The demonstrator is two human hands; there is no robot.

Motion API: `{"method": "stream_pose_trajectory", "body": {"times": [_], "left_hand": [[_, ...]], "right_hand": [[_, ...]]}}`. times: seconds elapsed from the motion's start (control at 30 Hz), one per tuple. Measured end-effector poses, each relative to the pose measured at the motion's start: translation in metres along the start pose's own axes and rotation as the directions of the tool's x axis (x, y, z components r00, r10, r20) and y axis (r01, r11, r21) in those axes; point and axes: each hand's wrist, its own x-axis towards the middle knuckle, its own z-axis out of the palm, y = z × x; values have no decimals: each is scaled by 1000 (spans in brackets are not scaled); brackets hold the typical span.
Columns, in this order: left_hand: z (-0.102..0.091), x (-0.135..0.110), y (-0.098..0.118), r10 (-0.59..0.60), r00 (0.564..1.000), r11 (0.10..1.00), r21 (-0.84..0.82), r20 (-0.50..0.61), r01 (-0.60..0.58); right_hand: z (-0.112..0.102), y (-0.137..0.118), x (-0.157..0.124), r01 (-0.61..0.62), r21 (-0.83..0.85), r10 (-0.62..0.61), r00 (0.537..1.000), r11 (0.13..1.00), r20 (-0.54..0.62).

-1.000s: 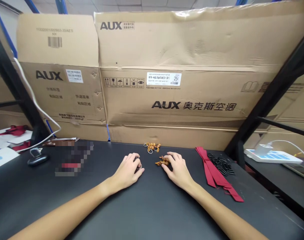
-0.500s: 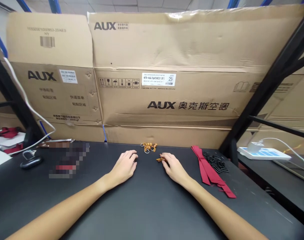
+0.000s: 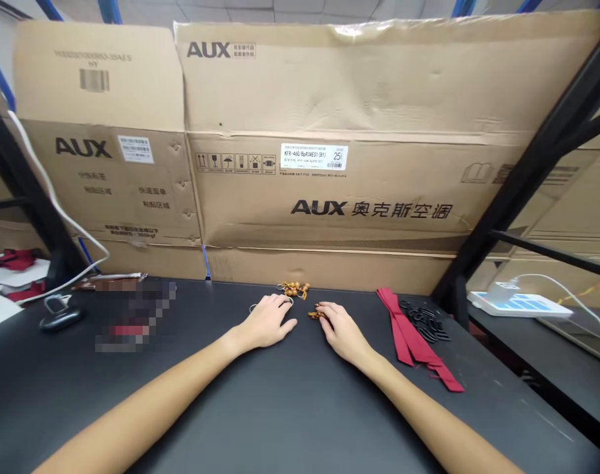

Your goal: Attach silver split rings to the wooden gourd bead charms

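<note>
1. Left hand (image 3: 269,324): palm down on black tabletop (image 3: 280,408), fingers loosely spread, resting over a thin metal ring (image 3: 254,307) whose arc shows just beyond the knuckles; grip on ring — cannot tell.
2. Right hand (image 3: 343,332): palm down, fingertips pinched on small brown bead charm (image 3: 314,315) at its thumb side.
3. Hands close but apart, charm lying between them.
4. Second cluster of brown beads with rings (image 3: 293,289): just beyond both hands, at foot of cardboard boxes (image 3: 329,197), untouched.
5. Red ribbon strips (image 3: 412,336): near, right of right hand; black rings (image 3: 423,319) heaped just past them.
6. Far left of left hand: dark oval object with loop (image 3: 59,316), white cable (image 3: 58,210).
</note>
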Motion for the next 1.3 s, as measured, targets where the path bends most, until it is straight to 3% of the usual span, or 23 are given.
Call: {"method": "stream_pose_trajectory", "body": {"times": [0.23, 0.33, 0.47, 0.53, 0.73, 0.87, 1.3], "left_hand": [[-18, -35, 32, 145, 989, 984, -106, 13, -142], [-25, -48, 38, 186, 982, 967, -183, 37, -177], [-29, -52, 35, 216, 976, 930, -310, 20, -199], [-28, -52, 33, 220, 976, 913, -352, -2, -206], [-25, -52, 33, 218, 973, 926, -300, -75, -230], [-25, -53, 33, 181, 980, 946, -259, -82, -196], [-25, -51, 31, 96, 992, 932, -343, -84, -119]], "right_hand": [[-4, -2, -1, 19, -58, -20, 1000, 998, -14], [-12, -15, -3, 99, -80, -102, 994, 992, -44], [-26, -41, -8, 279, 77, -281, 960, 957, 9], [-32, -52, -9, 306, 109, -310, 950, 946, 28], [-35, -59, -11, 308, 88, -317, 940, 947, 126], [-29, -53, -11, 290, 90, -300, 945, 953, 129], [-24, -65, -14, 156, 315, -212, 965, 936, 153]]}}
